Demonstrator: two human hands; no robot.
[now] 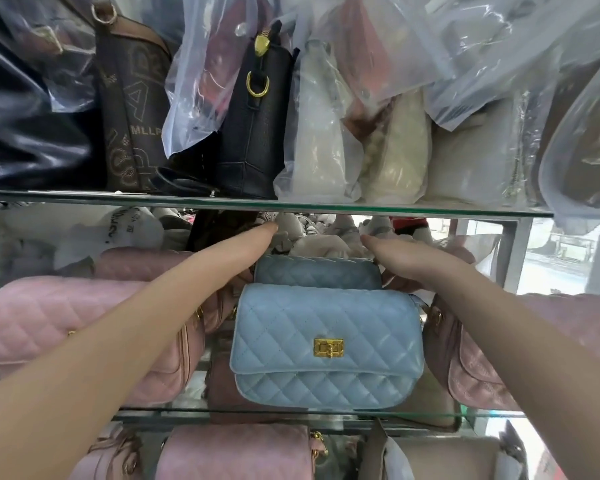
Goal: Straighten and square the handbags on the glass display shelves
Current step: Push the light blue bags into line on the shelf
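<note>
- Hands first: my left hand (257,244) reaches in over the middle glass shelf (291,414), past the left end of the rear blue quilted bag (317,273); my right hand (395,254) reaches past its right end.
- Fingers of both hands look stretched forward, close together and pointing to the back of the shelf. Whether either hand is closed on anything I cannot tell, since the fingertips run in under the upper glass shelf (326,206) and into clutter.
- Between my forearms stands the front blue quilted bag (326,344), gold turn-lock (328,348) facing me. It sits just ahead of the rear blue one and tips a little, its right end higher than its left.
- To the left, under my left forearm, lies a pink quilted bag (49,320); to the right, under my right forearm, a dusky pink bag (482,372) tilted outward.
- Above, the upper shelf carries a black bag with gold ring (257,133), a brown lettered bag (132,116) and several bags in clear plastic wrap (378,98).
- Step in hand, as I judge it: squaring the rear blue bag, both hands flanking its ends.
- Next move calls for even pressure from both sides so the rear bag sits parallel to the shelf edge, then levelling the front blue bag in line with it, without nudging the pink neighbours.
</note>
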